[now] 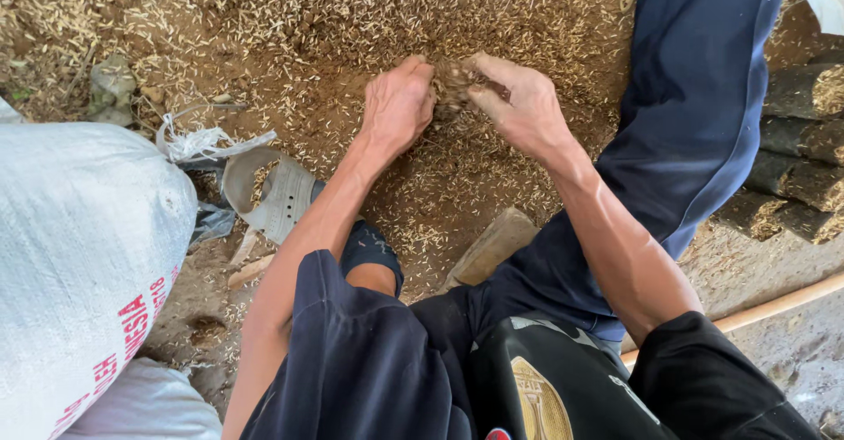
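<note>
Both hands meet over a spread of brown husks and grain (352, 18) on the dirt ground. My left hand (397, 106) is curled with its fingers pressed into a small clump of husks (453, 84). My right hand (519, 101) cups the same clump from the other side, thumb and fingers bent around it. The clump sits between the two palms, partly hidden by the fingers. My legs in dark blue trousers (694, 97) stretch out on either side of the hands.
A full white woven sack (79, 247) stands at the left. A worn grey sandal (272, 194) and torn plastic strips (198, 141) lie beside it. A wooden block (492, 247) lies under my arms. Dark rolled bundles (804, 150) are stacked at the right, with an orange pipe (782, 304).
</note>
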Tool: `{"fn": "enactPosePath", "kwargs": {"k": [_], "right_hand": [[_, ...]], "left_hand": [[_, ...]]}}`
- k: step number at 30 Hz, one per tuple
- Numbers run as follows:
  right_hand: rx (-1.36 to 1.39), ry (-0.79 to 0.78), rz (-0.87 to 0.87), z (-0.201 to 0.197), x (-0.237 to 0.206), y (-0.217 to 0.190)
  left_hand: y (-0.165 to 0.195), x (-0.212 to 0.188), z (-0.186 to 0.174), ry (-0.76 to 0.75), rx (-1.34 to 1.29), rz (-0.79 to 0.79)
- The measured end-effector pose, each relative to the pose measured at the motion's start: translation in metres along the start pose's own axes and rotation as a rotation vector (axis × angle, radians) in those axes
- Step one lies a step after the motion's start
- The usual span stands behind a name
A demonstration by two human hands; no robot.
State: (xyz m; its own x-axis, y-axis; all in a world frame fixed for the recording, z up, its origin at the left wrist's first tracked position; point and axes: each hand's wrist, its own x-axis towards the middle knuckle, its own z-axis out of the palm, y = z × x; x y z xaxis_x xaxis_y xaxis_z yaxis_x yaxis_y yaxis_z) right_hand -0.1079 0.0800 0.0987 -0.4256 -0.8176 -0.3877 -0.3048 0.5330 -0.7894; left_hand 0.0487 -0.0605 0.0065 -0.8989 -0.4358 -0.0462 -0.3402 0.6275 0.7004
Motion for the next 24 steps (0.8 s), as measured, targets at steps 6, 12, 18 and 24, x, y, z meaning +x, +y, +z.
{"fn": "enactPosePath", "kwargs": {"k": [6, 12, 18, 24], "right_hand": [[-0.305, 0.004, -0.471, 0.002, 0.044, 0.032], [-0.337, -0.111, -0.014, 0.031, 0.069, 0.032], [-0.125, 0.061, 0.266, 0.058, 0.035, 0.029], [-0.150, 0.046, -0.114, 0.052, 0.029, 0.025]], "left_hand": [[0.001, -0.017, 0.014, -0.045, 0.080, -0.133], [-0.008, -0.007, 0.028, 0.002, 0.186, -0.029], [-0.012, 0.015, -0.015, 0.094, -0.087, -0.139], [0.004, -0.011, -0.024, -0.111, -0.056, -0.317]]}}
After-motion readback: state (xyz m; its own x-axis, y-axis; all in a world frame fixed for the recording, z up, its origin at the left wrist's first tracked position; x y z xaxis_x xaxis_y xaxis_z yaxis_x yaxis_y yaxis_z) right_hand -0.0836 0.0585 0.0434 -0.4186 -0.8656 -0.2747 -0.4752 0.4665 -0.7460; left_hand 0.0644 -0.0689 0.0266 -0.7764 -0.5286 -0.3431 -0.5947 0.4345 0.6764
